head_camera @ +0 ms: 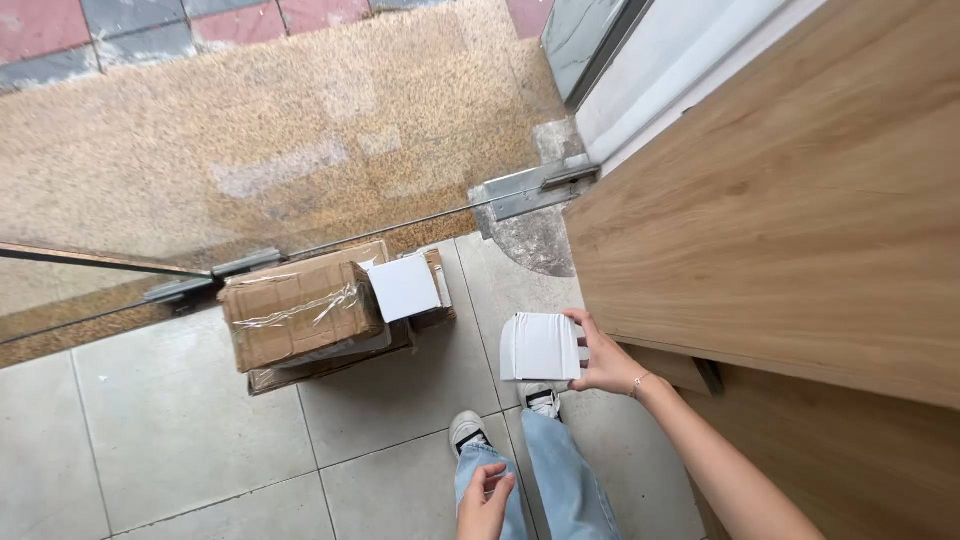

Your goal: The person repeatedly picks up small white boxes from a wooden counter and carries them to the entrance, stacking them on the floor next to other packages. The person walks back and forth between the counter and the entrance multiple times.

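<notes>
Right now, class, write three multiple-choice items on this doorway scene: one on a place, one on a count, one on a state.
1. Where does the taped brown cardboard box sit?
A. on stacked boxes by the glass door
B. on the wooden counter
C. in a hand

2. How many shoes show?
A. one
B. two
C. four

3. The right hand is
A. empty
B. holding a white ribbed cardboard box
C. flat on the counter

Answers: 1 A, it tops the pile; 2 B, a pair on the tiles; 3 B, fingers grip its edge.
</notes>
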